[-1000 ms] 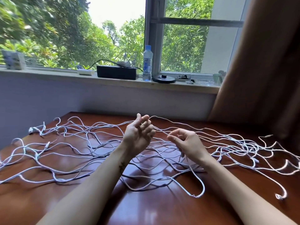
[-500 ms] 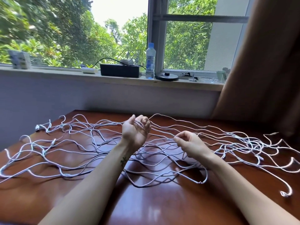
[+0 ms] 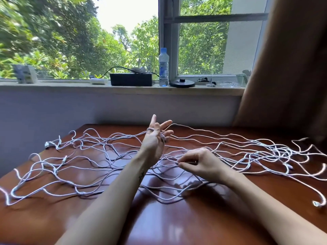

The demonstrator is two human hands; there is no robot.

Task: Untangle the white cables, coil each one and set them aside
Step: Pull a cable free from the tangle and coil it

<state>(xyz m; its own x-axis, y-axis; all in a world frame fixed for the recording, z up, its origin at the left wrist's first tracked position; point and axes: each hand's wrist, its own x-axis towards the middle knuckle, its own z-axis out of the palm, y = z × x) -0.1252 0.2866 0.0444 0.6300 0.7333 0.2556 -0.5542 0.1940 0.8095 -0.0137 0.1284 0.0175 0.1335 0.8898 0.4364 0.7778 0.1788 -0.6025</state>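
Observation:
Several tangled white cables [image 3: 83, 157] sprawl across the brown wooden table [image 3: 177, 220], from its left edge to its right edge. My left hand [image 3: 154, 140] is raised over the far middle of the table with its fingers spread and pointing up. A loop of white cable [image 3: 191, 129] runs round those fingers. Nearer to me and to the right, my right hand [image 3: 200, 164] hovers low over the tangle and pinches a strand of that cable between thumb and fingertips. Loose plug ends lie at the far left [image 3: 47, 144] and near right [image 3: 317, 203].
Behind the table runs a windowsill with a black box [image 3: 131, 79], a water bottle [image 3: 163, 66], a black round disc [image 3: 182, 83] and small items. A brown curtain [image 3: 292, 68] hangs at the right. The near part of the table holds only my forearms.
My left hand has gone from curled to fingers spread upward with the cable looped on them. My right hand has dropped lower toward the tangle, still pinching the strand.

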